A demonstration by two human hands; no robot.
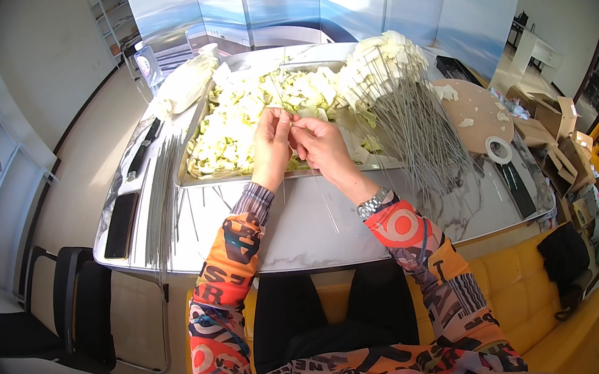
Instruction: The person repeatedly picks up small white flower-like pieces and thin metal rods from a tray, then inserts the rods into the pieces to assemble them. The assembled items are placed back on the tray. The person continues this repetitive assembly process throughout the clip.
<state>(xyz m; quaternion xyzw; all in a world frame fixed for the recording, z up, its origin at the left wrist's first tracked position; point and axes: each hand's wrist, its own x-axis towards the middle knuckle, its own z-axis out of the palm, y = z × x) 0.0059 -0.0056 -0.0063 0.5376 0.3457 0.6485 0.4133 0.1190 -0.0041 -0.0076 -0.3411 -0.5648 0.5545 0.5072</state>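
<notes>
My left hand (pixel 273 146) and my right hand (pixel 322 146) meet at the fingertips above the near side of a metal tray (pixel 269 177). Both pinch a thin wire (pixel 326 200) that slants down over the tray's near rim; what lies between the fingertips is too small to tell. Pale green leaf pieces (pixel 229 134), apparently cabbage, fill much of the tray. On its right, a large bundle of thin grey wires (pixel 423 129) leans against a heap of pale leaves (pixel 395 53). Another row of wires (pixel 164 206) lies left of the tray.
Left on the marbled table (pixel 306 232) are a smartphone (pixel 121 226), a black-handled knife (pixel 143 148), a whole cabbage (pixel 188 85) and a plastic bottle (pixel 149 67). At right lie a round board (pixel 476 113), a tape roll (pixel 499 150) and a black-handled tool (pixel 517 191). Cardboard boxes (pixel 557 122) stand beyond.
</notes>
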